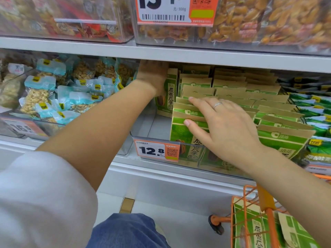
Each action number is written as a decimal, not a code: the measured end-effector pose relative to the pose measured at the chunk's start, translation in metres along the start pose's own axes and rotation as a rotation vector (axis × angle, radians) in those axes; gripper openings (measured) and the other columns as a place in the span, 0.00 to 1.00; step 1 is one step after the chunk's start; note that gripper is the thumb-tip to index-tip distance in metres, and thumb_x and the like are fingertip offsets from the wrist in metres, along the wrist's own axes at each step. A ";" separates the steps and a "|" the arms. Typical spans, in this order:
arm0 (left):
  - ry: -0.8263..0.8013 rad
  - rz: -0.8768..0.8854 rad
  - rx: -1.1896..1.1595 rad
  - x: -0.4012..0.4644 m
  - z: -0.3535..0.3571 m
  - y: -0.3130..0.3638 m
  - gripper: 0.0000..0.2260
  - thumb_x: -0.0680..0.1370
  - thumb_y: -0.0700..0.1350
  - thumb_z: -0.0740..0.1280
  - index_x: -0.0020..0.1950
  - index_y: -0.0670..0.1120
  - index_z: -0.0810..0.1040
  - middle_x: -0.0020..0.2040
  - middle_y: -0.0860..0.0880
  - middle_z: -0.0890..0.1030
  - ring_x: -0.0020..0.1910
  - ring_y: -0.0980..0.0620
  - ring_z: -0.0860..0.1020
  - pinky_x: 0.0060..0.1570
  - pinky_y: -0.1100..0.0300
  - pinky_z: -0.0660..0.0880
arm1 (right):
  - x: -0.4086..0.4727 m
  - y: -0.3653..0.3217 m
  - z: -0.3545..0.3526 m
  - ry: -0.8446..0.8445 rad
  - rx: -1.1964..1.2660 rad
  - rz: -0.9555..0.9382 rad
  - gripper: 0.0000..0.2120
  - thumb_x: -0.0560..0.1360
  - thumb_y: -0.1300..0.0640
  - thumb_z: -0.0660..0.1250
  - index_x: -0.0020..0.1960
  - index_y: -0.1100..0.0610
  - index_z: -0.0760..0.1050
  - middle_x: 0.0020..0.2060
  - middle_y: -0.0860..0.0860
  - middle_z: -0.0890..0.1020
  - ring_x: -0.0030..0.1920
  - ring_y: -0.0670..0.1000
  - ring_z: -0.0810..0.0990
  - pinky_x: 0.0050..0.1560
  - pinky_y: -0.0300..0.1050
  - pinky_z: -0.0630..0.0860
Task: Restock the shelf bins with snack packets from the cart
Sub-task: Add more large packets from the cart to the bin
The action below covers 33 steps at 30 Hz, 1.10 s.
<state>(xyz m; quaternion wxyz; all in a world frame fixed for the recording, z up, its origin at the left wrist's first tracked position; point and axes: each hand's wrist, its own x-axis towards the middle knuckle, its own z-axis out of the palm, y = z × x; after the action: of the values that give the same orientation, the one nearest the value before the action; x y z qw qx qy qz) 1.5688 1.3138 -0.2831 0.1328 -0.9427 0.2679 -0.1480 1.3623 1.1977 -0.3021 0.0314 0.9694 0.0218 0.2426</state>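
Note:
A clear shelf bin (143, 138) in the middle holds rows of green-and-tan snack packets (279, 122). My left hand (152, 76) reaches deep into the bin's left rear and grips an upright green packet (169, 97) near its top. My right hand (223, 126), with a ring on one finger, lies with straight fingers on the tops of the front-left packets (184, 108), pressing them. More of the same packets (254, 230) stand in the orange wire cart (238, 203) at the lower right.
The bin to the left holds pale blue nut packets (53, 93). Dark green packets (311, 108) fill the bin on the right. A shelf board (89, 49) runs close above, with clear bins of orange-brown snacks on top. A price tag reading 12.8 (155, 151) hangs on the bin front.

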 end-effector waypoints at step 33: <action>0.379 -0.065 -1.747 -0.198 -0.088 0.066 0.10 0.79 0.40 0.60 0.46 0.51 0.80 0.37 0.56 0.83 0.44 0.56 0.81 0.52 0.64 0.75 | -0.179 0.122 -0.061 -0.012 0.102 -0.242 0.16 0.79 0.52 0.58 0.39 0.56 0.81 0.26 0.50 0.77 0.26 0.54 0.77 0.26 0.44 0.72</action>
<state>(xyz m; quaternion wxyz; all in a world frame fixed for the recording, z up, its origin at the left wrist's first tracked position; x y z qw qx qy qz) 1.3467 1.3521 -0.2652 -0.6832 -0.6744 0.2756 -0.0484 1.1794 1.0689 -0.3235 0.0113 0.9615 0.1507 0.2296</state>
